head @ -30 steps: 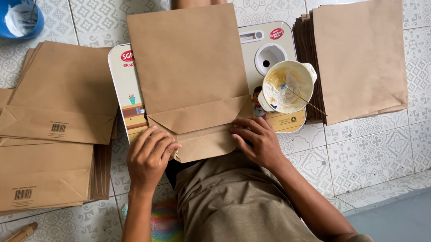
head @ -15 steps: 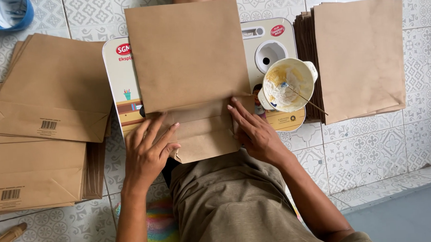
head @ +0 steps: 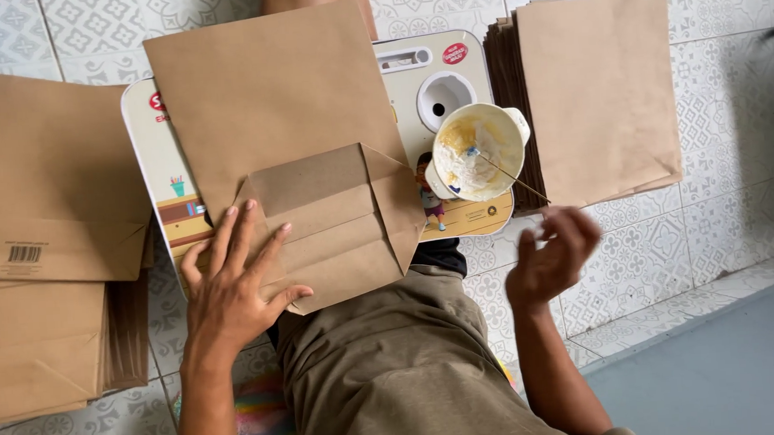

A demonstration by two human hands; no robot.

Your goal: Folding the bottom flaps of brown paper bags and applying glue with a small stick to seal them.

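While the left hand [head: 232, 292] lies flat with fingers [head: 256, 242] spread on the folded base of the brown paper bag [head: 285, 126], pressure is best kept even along each crease so the flaps seat squarely. The bag rests on the lap worktop [head: 159, 168], left of the paste bowl [head: 476, 151]. The right hand [head: 553, 262], below the bowl, hovers loosely curled, holding nothing.

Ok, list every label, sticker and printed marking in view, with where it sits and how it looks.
Barcode label: on the folded flap of the brown bag stack at left; small, black bars.
Red oval badge: top right of the lap board; white lettering.
Cartoon prints: board's left edge, beside the left hand; colourful.
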